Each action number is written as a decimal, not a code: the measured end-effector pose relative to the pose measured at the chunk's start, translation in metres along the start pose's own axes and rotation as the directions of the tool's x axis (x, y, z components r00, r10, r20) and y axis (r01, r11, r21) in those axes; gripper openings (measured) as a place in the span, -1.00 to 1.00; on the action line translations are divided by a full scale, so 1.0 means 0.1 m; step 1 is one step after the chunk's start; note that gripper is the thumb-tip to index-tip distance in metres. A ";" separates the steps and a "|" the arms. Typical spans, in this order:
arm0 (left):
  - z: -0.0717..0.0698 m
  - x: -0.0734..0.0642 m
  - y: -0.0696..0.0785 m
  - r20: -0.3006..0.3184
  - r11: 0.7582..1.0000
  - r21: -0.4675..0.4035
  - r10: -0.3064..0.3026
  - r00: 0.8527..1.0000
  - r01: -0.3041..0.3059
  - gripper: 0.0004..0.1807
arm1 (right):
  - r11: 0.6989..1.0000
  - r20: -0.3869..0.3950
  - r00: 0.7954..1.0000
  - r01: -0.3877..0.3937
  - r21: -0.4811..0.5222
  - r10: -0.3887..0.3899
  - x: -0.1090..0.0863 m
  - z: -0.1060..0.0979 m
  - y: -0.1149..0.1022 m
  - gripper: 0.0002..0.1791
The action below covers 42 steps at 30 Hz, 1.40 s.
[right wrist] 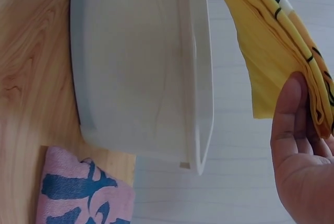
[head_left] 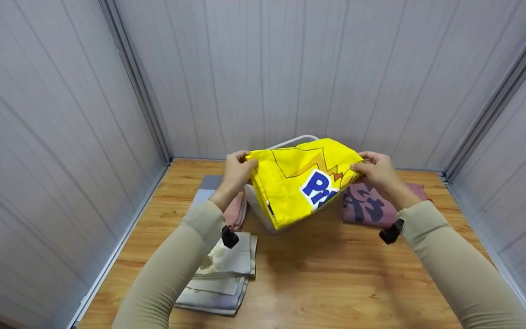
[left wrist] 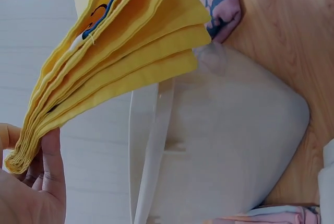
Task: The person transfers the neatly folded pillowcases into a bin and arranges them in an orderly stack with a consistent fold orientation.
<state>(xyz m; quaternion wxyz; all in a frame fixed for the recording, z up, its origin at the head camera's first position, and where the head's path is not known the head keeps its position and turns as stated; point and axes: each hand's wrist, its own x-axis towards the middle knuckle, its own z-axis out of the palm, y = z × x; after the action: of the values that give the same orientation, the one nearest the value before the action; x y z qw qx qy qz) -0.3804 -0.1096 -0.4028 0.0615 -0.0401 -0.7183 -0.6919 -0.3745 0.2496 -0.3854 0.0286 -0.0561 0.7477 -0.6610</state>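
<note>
A folded yellow cloth (head_left: pixel 286 196) with blue "Pi" lettering on white is held up between both hands, its several layers fanning apart in the left wrist view. My left hand (head_left: pixel 238 171) pinches its left corner, thumb and fingers around the gathered layers. At the opposite end, my right hand (head_left: pixel 377 171) grips the edge between thumb and fingers. Beneath and behind the cloth stands a whitish plastic bin (right wrist: pixel 130 62), mostly hidden by it in the head view. The cloth hangs above the bin's rim (left wrist: pixel 156 151).
Folded whitish cloths (head_left: pixel 231 256) lie stacked at the front left of the wooden table (head_left: pixel 327 283). Behind them are a salmon cloth (head_left: pixel 234 212) and a grey-blue cloth (head_left: pixel 203 194). Right of the bin lies a pink cloth (head_left: pixel 359 208) with dark print. Pale panel walls (head_left: pixel 244 68) enclose the table.
</note>
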 end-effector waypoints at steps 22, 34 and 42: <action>-0.06 0.29 0.15 -0.010 0.997 0.008 0.078 0.997 -0.078 -0.75 | 0.998 -0.105 0.994 -0.008 0.069 0.015 0.41 0.24 -0.27 -0.64; 0.00 0.44 0.11 -0.030 0.992 0.069 0.110 0.993 -0.108 -0.75 | 0.999 -0.166 0.986 0.007 0.032 -0.002 0.57 0.27 -0.22 -0.68; -0.01 0.44 -0.07 -0.039 0.989 0.108 0.101 0.994 -0.096 -0.76 | 0.999 -0.181 0.984 0.010 0.036 -0.003 0.60 0.37 -0.01 -0.67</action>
<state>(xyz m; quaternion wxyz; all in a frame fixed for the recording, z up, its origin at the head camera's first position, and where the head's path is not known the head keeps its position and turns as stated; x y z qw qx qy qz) -0.4249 -0.1119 -0.4035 0.1135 -0.0570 -0.7496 -0.6496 -0.4299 0.2058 -0.3875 -0.0406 0.0021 0.7348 -0.6770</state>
